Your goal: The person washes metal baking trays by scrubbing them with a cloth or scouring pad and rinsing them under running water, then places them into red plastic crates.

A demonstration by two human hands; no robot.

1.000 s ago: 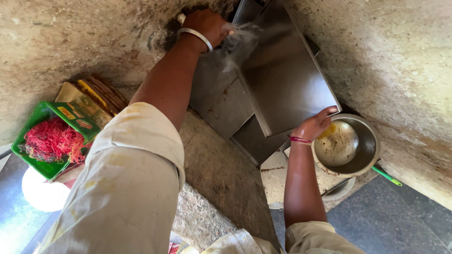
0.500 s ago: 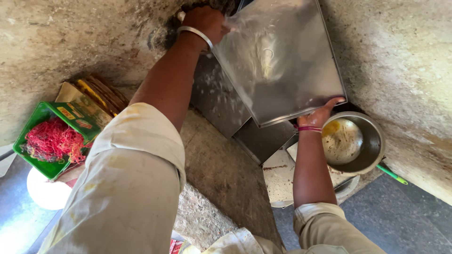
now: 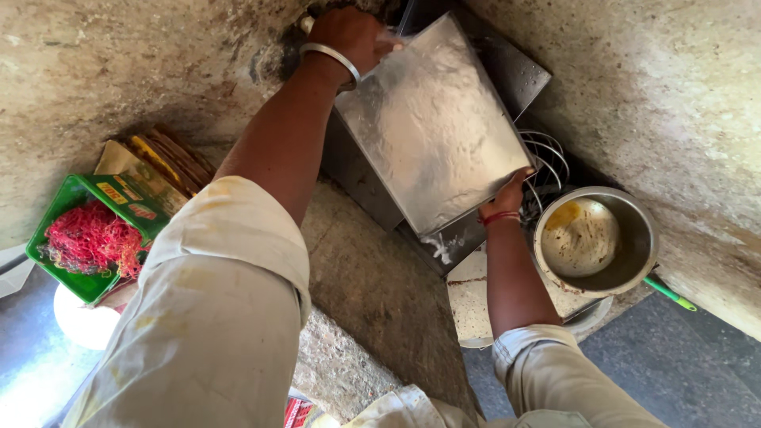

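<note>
Both hands are gripping the steel tray (image 3: 432, 127), left hand (image 3: 349, 36) at its top corner, right hand (image 3: 507, 194) at its lower edge, tilting it beside the bowl (image 3: 596, 238); keeping both grips firm probably steadies it.

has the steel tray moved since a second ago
Yes. The steel tray has swung up off the dark slab, its lower edge now above the round steel bowl.

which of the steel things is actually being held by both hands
The flat steel tray, tilted with water running off it: the left hand grips its top corner, the right hand its lower edge. The round steel bowl sits untouched beside the right hand.
</note>
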